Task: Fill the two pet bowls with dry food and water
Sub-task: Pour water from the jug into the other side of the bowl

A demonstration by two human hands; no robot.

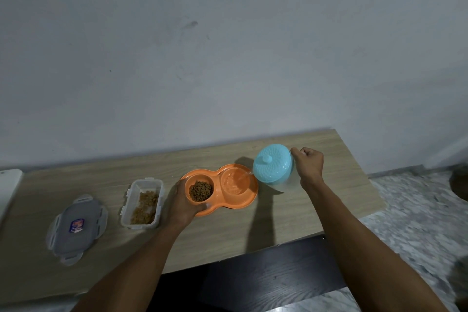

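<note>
An orange double pet bowl (pixel 249 197) lies on the wooden table. Its left cup holds brown dry food (pixel 200 191). Its right cup (pixel 234 183) has water in it, and a thin stream runs into it from a blue-lidded jug (pixel 273 166). The jug is tilted to the left above the bowl's right end. My right hand (pixel 309 163) is shut on the jug's handle. My left hand (pixel 183 204) grips the bowl's left edge, thumb on the rim.
A clear plastic container (pixel 141 201) with some dry food left stands left of the bowl. Its grey lid (pixel 77 228) lies further left. A white object (pixel 7 185) sits at the table's left edge. The wall runs behind the table; marbled floor lies to the right.
</note>
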